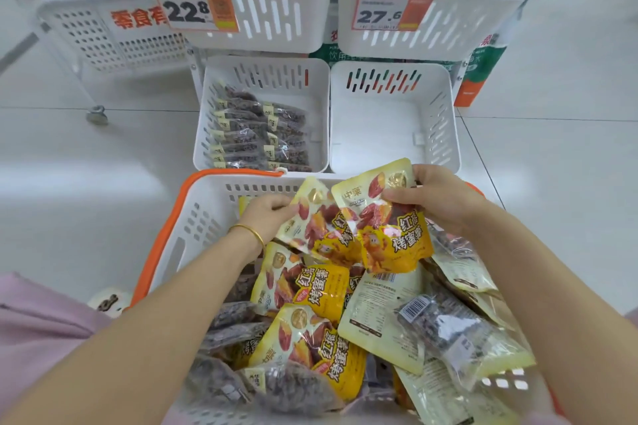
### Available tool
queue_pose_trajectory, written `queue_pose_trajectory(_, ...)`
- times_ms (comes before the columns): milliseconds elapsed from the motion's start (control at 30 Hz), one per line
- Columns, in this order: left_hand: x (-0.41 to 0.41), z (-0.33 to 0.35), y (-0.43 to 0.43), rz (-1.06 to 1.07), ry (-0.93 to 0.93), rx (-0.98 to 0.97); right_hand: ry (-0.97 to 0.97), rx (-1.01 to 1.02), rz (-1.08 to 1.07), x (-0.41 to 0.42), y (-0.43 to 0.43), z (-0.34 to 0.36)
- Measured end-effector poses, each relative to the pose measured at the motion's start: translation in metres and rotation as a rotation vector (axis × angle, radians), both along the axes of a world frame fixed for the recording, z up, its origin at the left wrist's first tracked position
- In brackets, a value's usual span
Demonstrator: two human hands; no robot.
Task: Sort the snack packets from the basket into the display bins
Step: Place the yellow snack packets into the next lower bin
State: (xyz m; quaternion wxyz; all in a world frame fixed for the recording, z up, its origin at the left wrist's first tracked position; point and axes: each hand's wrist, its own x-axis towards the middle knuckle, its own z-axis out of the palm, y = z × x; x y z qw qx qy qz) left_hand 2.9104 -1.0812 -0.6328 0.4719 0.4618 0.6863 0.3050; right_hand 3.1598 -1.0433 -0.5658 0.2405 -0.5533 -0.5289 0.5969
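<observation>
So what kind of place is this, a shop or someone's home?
Probably a shop, at a snack display being stocked. The upper bins carry price tags, a lower bin holds neat rows of identical packets, and an orange-rimmed basket is heaped with packaged snacks.

Glossy foil-like snack packets (390, 235) — matt white plastic basket (200, 214), shiny tiled floor (86, 155).
</observation>
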Motion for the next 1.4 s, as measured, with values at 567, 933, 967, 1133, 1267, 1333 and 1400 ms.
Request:
queue_pose_trajectory(567, 0.039, 0.095, 0.008, -0.146, -0.200, 0.285, 0.541, 0.006, -0.174, -0.035, -0.002, 0.017)
queue_pose_trajectory(933, 0.031, 0.104, 0.048, -0.095, -0.218, 0.299, 0.160, 0.010, 0.029, -0.022, 0.042, 0.054)
queue_pose_trajectory(967, 0.031, 0.105, 0.052, -0.105, -0.215, 0.309, 0.120, 0.009, 0.070, -0.019, 0.048, 0.059)
queue_pose_trajectory(1133, 0.039, 0.111, 0.082, -0.125, -0.157, 0.365, -0.068, 0.156, 0.055, -0.015, 0.078, 0.072)
queue_pose_trajectory(1267, 0.040, 0.103, 0.104, -0.059, -0.039, 0.461, -0.066, 0.364, -0.140, -0.013, 0.096, 0.066)
queue_pose_trajectory(1333, 0.033, 0.087, 0.104, -0.073, 0.129, 0.443, -0.107, 0.458, -0.236, -0.008, 0.105, 0.053)
queue_pose_trajectory(1400, 0.025, 0.064, 0.097, -0.151, 0.297, 0.382, -0.203, 0.531, -0.296, -0.004, 0.115, 0.033)
